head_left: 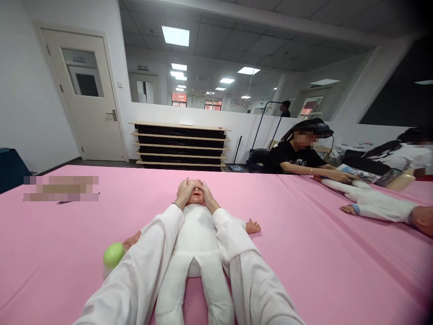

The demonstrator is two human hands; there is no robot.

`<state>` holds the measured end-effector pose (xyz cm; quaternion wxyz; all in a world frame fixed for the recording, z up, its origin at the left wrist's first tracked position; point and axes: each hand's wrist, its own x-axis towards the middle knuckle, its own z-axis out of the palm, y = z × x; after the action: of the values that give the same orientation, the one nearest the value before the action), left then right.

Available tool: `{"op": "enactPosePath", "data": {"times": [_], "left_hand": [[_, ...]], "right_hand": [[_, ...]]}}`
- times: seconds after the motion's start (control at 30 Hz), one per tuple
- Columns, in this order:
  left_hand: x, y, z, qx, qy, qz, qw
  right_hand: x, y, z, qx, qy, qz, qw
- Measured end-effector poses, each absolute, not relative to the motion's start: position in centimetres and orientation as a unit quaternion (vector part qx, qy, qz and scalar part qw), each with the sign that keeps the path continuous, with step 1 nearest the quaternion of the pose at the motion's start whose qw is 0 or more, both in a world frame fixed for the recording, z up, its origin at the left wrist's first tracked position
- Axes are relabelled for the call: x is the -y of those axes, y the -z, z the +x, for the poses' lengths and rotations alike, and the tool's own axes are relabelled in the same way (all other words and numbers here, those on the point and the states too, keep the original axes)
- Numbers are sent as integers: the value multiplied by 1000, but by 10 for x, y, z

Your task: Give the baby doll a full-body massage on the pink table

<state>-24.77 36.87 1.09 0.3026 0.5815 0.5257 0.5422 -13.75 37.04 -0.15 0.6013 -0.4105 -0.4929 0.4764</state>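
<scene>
Left grip point(183, 192) and right grip point(208, 195), unclenched, cup a doll point(198, 230) at the head point(196, 200)

On the pink worktop point(311, 257), the white-clad doll lies face up, arms outstretched. Its eyes are covered, its mouth point(197, 195) bare. Light, even pressure, clear of the mouth, would serve best.

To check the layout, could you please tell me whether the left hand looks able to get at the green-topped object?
Probably yes: the left hand would first have to leave the doll's head, but the green-topped object sits just outside the left sleeve, its top uncovered.
</scene>
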Motion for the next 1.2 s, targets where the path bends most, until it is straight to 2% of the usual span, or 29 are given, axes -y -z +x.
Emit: {"op": "enactPosePath", "data": {"times": [0.23, 0.67, 0.83, 1.2], "left_hand": [[-365, 0, -246, -529, -549, 591, 265], [-367, 2, -248, -519, -568, 569, 291], [-364, 4, -249, -498, -571, 589, 280], [-372, 3, -247, -512, -583, 544, 320]], "right_hand": [[-373, 14, -138, 517, -408, -384, 648], [-368, 14, -138, 512, -418, -392, 640], [-363, 12, -140, 541, -382, -399, 634], [-370, 7, -143, 486, -387, -447, 644]]}}
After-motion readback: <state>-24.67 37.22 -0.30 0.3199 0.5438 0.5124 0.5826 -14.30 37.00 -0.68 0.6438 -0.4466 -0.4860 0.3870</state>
